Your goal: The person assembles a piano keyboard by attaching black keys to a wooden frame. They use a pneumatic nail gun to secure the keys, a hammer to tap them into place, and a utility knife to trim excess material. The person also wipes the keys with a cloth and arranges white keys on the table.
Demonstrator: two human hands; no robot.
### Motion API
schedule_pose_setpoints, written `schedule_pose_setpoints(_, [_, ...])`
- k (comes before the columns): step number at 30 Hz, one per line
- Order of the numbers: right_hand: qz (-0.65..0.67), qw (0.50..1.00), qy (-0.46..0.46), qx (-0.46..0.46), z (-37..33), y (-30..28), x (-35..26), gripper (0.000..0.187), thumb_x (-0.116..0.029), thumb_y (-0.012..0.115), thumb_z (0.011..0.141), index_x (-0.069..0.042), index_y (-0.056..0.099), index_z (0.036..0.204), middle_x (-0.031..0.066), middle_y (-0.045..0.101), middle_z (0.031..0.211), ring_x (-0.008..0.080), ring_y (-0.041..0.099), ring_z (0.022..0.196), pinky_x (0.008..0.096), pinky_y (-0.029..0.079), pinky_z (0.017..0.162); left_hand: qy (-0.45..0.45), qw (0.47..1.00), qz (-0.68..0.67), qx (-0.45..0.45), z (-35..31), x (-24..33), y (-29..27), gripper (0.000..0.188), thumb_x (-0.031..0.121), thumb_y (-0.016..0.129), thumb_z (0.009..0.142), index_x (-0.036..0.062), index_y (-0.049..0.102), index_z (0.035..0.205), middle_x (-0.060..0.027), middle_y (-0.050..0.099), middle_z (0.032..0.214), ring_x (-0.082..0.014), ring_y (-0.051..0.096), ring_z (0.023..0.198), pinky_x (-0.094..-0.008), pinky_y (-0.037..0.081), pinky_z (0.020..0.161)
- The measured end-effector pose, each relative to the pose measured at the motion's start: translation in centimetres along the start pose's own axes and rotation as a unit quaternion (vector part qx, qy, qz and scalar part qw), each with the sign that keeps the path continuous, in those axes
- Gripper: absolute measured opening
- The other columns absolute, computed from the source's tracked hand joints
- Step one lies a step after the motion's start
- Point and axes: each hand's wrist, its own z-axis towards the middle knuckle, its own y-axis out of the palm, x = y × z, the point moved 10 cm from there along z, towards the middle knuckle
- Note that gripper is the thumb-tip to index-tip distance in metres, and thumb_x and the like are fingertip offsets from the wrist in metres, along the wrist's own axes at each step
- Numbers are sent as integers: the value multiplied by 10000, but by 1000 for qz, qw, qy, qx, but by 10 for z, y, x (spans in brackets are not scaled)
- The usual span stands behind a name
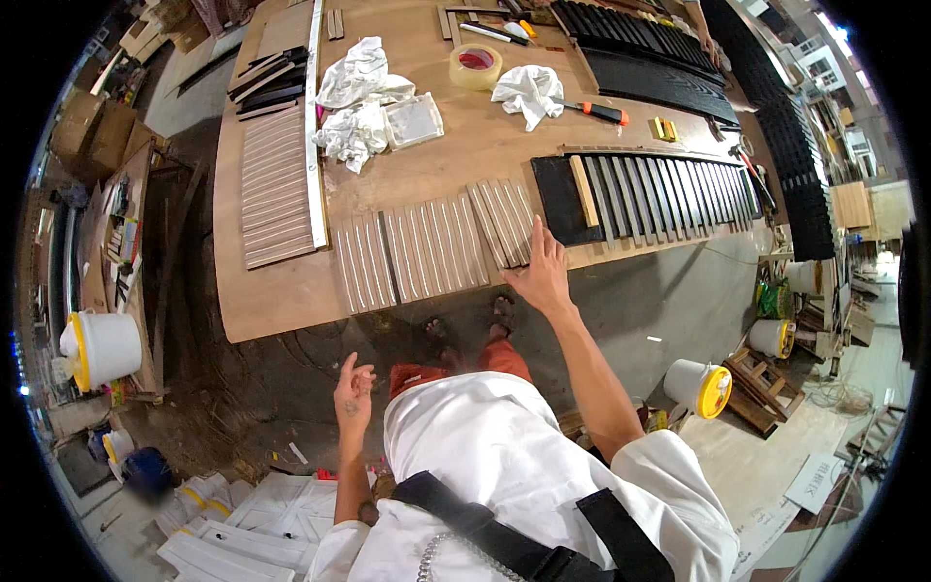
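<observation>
Along the table's near edge lies a row of narrow brown wooden slats with pale lines down their lengths. One dark slat stands out among them. At the row's right end, a slightly turned group of slats lies beside my right hand. That hand is open, fingers stretched and apart, with its thumb by the slats' lower end; whether it touches them I cannot tell. My left hand hangs off the table near my body, fingers loosely bent and apart, holding nothing. Right of my right hand is a black slatted panel with one bare wooden slat.
On the table are white rags, a tape roll, an orange-and-black-handled tool and a long straightedge. More slats lie left. Another person's hand shows far right. Buckets stand around.
</observation>
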Motion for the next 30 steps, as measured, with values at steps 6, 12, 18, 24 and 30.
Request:
schedule_pose_setpoints(6, [-9,998,62,3,2,0,-1,1190,-334,867,700,-18,145,1593,290,369,1475,475,392,1313,586,327,1093,-34,999,-12,-3,13,-14,-13,495,234,558,1052,12,449,1480,-130,702,1121,-185,669,954,-307,535,849])
schedule_pose_setpoints(12, [-46,993,108,3,-5,4,-6,1231,-374,880,654,11,163,1577,340,384,1420,497,411,1284,602,332,1078,-29,997,-54,-36,11,-19,-2,626,381,578,1040,25,397,1523,-184,683,1202,-224,675,1007,-349,558,860])
schedule_pose_setpoints(18, [-38,987,156,3,8,2,-3,1253,-381,861,633,47,142,1566,334,430,1337,483,421,1232,577,336,1066,-36,996,-69,-37,14,-20,-1,642,358,585,1037,-1,370,1524,-182,683,1192,-228,676,995,-348,551,857])
schedule_pose_setpoints(24, [-19,986,165,22,6,-13,-2,1260,-382,875,612,76,168,1549,329,436,1300,473,414,1202,583,308,1063,-37,996,-84,-20,30,0,-1,607,292,591,1036,-13,373,1513,-171,690,1160,-216,675,973,-323,538,846])
schedule_pose_setpoints(30, [-36,972,139,187,6,-97,61,1268,-394,882,590,92,182,1530,325,441,1264,463,425,1169,597,330,1035,-64,996,-58,8,21,18,3,607,321,583,1038,-12,390,1508,-179,690,1160,-229,675,989,-339,539,860])
